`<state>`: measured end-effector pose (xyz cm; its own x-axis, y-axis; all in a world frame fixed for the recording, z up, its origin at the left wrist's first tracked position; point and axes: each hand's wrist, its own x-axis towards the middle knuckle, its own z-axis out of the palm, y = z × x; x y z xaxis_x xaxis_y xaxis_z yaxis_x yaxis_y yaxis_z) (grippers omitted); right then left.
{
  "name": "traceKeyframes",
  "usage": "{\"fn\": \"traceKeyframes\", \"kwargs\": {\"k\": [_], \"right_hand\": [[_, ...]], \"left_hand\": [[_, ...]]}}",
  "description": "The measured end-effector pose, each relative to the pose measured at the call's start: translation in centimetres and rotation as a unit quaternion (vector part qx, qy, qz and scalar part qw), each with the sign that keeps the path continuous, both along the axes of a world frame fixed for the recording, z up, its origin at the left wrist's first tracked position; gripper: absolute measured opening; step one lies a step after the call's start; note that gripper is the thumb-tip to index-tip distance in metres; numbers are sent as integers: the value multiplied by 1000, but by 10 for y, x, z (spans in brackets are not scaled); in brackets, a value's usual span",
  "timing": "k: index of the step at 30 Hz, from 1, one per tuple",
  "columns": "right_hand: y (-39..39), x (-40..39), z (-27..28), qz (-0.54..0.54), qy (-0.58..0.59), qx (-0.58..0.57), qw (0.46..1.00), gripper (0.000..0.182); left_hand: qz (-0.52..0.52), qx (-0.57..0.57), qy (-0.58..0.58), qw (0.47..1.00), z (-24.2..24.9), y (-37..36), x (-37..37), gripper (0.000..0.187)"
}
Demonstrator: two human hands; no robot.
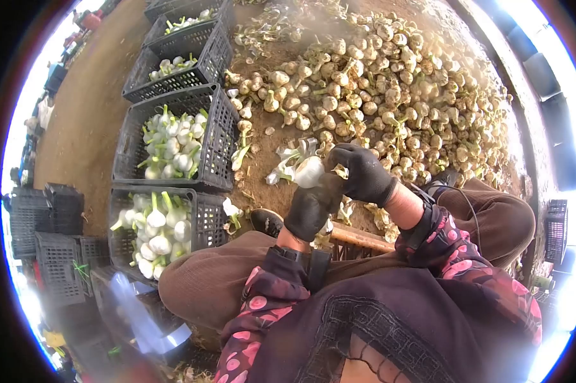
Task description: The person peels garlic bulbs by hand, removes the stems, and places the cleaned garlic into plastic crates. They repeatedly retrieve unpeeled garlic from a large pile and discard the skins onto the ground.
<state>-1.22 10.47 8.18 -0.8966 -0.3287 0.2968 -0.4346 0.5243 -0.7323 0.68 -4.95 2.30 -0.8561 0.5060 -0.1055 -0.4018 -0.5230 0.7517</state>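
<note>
My left hand (311,209), in a black glove, is closed around a white garlic bulb (309,172) that shows above its fingers. Pressed up against it is my right hand (363,173), also gloved in black and curled shut; whatever lies inside its fingers is hidden. A pale scrap of garlic skin (340,171) pokes out between the two hands. Loose peeled skins (292,158) lie on the ground just beyond the bulb.
A large heap of unpeeled garlic (422,108) spreads ahead and to the right. Along the left stand black crates, among them a near crate (210,220) and a farther crate (221,143), both holding white bulbs. Stacked crates (58,265) stand further left.
</note>
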Motion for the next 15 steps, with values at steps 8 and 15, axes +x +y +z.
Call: {"fn": "traceKeyframes", "kwargs": {"k": [8,15], "right_hand": [[-7,-8,24,45,104,63,992,5],[-1,-54,5,-190,-20,-199,961,11]], "left_hand": [[-105,-20,73,992,-3,-16,-9,22],[-137,-56,233,961,-22,-17,-5,37]]}}
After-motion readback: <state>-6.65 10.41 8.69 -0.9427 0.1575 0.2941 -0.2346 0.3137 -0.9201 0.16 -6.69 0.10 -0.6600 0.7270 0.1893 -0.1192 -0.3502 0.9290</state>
